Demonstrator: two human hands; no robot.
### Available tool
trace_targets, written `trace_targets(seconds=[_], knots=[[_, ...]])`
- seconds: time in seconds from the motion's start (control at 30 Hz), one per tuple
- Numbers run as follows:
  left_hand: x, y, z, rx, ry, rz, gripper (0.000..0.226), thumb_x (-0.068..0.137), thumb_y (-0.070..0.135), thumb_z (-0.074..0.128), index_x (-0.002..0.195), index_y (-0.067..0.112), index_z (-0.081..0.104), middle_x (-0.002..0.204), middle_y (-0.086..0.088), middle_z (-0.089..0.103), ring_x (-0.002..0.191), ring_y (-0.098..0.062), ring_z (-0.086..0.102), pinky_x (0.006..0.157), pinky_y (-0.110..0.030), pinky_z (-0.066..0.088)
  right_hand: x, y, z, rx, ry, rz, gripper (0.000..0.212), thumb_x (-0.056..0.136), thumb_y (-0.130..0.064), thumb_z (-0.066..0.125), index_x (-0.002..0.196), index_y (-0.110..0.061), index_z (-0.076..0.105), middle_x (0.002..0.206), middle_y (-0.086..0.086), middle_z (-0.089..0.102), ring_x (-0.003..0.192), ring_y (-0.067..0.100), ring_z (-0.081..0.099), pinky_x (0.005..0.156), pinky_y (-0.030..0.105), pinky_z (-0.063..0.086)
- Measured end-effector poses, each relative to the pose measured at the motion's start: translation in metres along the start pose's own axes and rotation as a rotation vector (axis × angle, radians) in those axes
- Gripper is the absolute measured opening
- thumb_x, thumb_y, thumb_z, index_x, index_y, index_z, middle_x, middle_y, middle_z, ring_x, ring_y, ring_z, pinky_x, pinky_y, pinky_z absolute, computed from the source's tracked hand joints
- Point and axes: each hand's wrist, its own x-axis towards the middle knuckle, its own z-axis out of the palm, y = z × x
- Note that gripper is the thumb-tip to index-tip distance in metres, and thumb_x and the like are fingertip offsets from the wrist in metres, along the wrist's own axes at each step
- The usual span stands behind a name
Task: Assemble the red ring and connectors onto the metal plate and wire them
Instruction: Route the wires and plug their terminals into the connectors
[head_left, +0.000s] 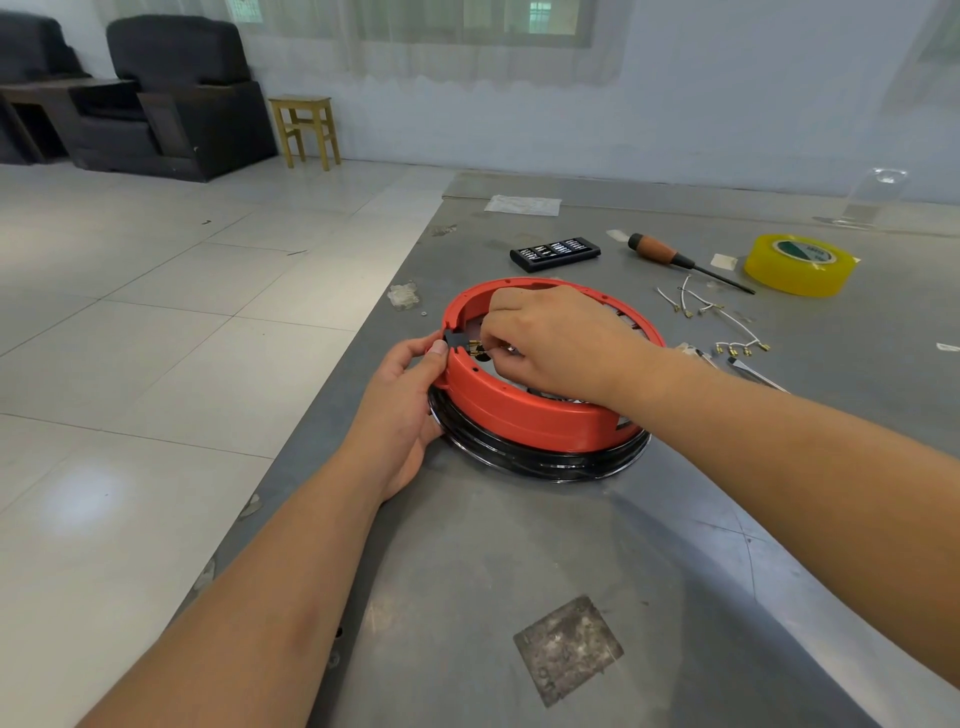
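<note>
- The grey metal table (519, 571) carried everything, and I took the red ring (519, 415) as my landmark, sitting near the table's left edge.
- The red ring rested on a dark, glossy round plate (545, 467) whose rim showed under its near side. I judged the ring to be stiff moulded plastic, light for its size and smooth enough to slide, so it wanted bracing at the outer wall.
- My left hand (405, 410) did that: palm against the ring's left outer wall, thumb pressed on the black connector (455, 340) seated in a notch in the ring's left rim.
- My right hand (550, 338) reached over the ring from the right, fingers curled down inside, pinching something small at the connector's brass terminals (475, 345). What it held was hidden by the fingers.
- Beyond the ring to its right lay the yellow tape roll (800, 265), with the screwdriver (675, 260) and the black bit case (555, 253) closer in behind the ring.
- Just right of the ring lay the loose white wires (727, 317) with brass ends. I judged them thin, limp and easily kinked, best taken at the metal terminal, not mid-length.
</note>
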Motion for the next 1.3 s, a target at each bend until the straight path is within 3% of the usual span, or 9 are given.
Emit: trace_targets(seconds=[0.13,0.37,0.6,0.83,0.97,1.1,1.17,1.23,1.3], knots=[[0.000,-0.001,-0.001,0.014,-0.007,0.002,0.012,0.108,0.025,0.057,0.113,0.019,0.066,0.086,-0.005,0.071,0.068,-0.016,0.067,0.059,-0.031,0.060,0.001,0.000,0.001,0.040,-0.002,0.028,0.017,0.097,-0.019,0.054,0.099,-0.014,0.071,0.104,0.000,0.066,0.088,0.017,0.060,0.072,0.029,0.044],[0.000,0.000,-0.002,0.017,-0.006,0.000,0.012,0.109,0.026,0.056,0.112,0.019,0.065,0.078,0.000,0.072,0.065,-0.014,0.067,0.059,-0.031,0.061,0.001,-0.003,0.000,0.069,-0.021,0.046,0.017,0.097,-0.019,0.053,0.097,-0.015,0.069,0.100,-0.001,0.063,0.085,0.014,0.055,0.075,0.035,0.051],[-0.001,0.001,-0.001,0.027,-0.023,-0.008,0.013,0.110,0.025,0.055,0.114,0.018,0.064,0.077,0.001,0.073,0.065,-0.013,0.067,0.061,-0.030,0.061,0.005,-0.002,0.000,0.071,-0.037,0.051,0.015,0.097,-0.020,0.053,0.097,-0.015,0.067,0.103,-0.001,0.065,0.084,0.009,0.046,0.077,0.031,0.047],[-0.001,0.002,-0.001,0.031,-0.003,-0.021,0.013,0.110,0.027,0.055,0.111,0.020,0.065,0.076,0.003,0.072,0.063,-0.012,0.065,0.059,-0.029,0.060,0.005,-0.002,-0.001,0.059,-0.065,0.036,0.017,0.100,-0.020,0.051,0.101,-0.014,0.067,0.106,0.002,0.065,0.090,0.015,0.056,0.080,0.035,0.049],[-0.002,0.002,0.000,0.019,0.011,-0.020,0.015,0.110,0.025,0.054,0.116,0.019,0.066,0.079,0.003,0.072,0.068,-0.012,0.064,0.065,-0.030,0.059,0.007,-0.002,-0.001,0.058,-0.078,0.049,0.018,0.102,-0.022,0.051,0.104,-0.016,0.068,0.110,0.000,0.064,0.094,0.014,0.057,0.081,0.029,0.046],[-0.003,0.005,0.000,0.009,0.030,-0.037,0.018,0.109,0.023,0.055,0.118,0.017,0.068,0.083,0.000,0.071,0.067,-0.012,0.064,0.060,-0.028,0.059,0.005,0.004,-0.006,0.089,-0.102,0.072,0.021,0.102,-0.029,0.059,0.113,-0.021,0.074,0.115,-0.002,0.065,0.098,0.011,0.057,0.083,0.023,0.038],[-0.003,0.004,0.002,0.024,0.061,-0.021,0.020,0.110,0.027,0.054,0.116,0.018,0.071,0.084,0.001,0.072,0.073,-0.014,0.064,0.071,-0.032,0.060,-0.005,0.010,-0.015,0.177,-0.068,0.106,0.020,0.098,-0.030,0.065,0.113,-0.021,0.076,0.110,-0.003,0.066,0.091,0.008,0.054,0.087,0.026,0.043],[-0.002,0.000,0.004,0.061,0.097,0.023,0.028,0.111,0.037,0.050,0.110,0.020,0.072,0.087,0.003,0.076,0.085,-0.016,0.069,0.092,-0.038,0.058,-0.019,0.022,-0.023,0.232,-0.002,0.175,0.019,0.097,-0.029,0.068,0.109,-0.018,0.077,0.106,-0.001,0.069,0.093,0.011,0.059,0.089,0.024,0.043],[0.000,-0.004,0.004,0.144,0.110,0.094,0.040,0.104,0.057,0.051,0.114,0.024,0.072,0.107,0.002,0.077,0.109,-0.019,0.071,0.112,-0.044,0.049,-0.034,0.038,-0.027,0.257,0.080,0.338,0.016,0.097,-0.029,0.067,0.104,-0.020,0.078,0.103,-0.002,0.071,0.098,0.013,0.063,0.086,0.019,0.037]])
